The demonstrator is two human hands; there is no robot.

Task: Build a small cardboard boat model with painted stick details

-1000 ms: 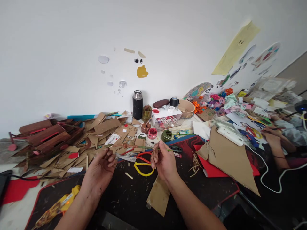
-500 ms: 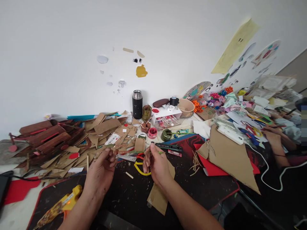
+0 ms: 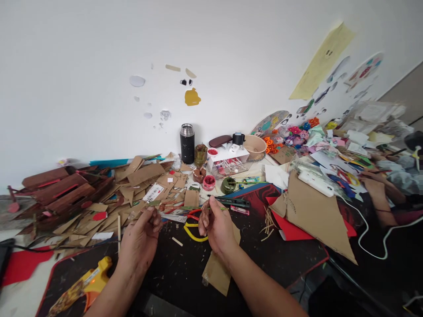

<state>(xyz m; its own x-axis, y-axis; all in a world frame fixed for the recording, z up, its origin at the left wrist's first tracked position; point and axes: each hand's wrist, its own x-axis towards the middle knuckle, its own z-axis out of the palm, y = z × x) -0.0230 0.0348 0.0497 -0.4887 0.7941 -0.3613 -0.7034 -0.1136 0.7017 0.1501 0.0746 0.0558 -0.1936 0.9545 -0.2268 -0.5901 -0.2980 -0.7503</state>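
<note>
My right hand (image 3: 220, 231) is closed around a thin paintbrush (image 3: 182, 208), whose brown-coated tip points left. My left hand (image 3: 140, 237) has its fingers pinched together close to that tip; what they hold is too small to make out. Both hands carry brown smears. Scissors (image 3: 193, 237) with yellow and red handles lie on the dark mat between the hands. Just beyond stand small tubs of brown paint (image 3: 199, 175), red paint (image 3: 209, 182) and green paint (image 3: 228, 185). Under my right wrist is a cardboard strip (image 3: 218, 273).
A yellow glue gun (image 3: 90, 281) lies by my left forearm. Cardboard scraps (image 3: 145, 174) and a brown-painted cardboard model (image 3: 62, 189) pile up at left. A black thermos (image 3: 187, 147) stands by the wall. A large cardboard piece (image 3: 319, 218) and a white cable (image 3: 363, 244) occupy the right.
The view has shifted slightly, so the background sits a little further left. Both hands keep nearly the same pose, with the paintbrush still in my right hand.
</note>
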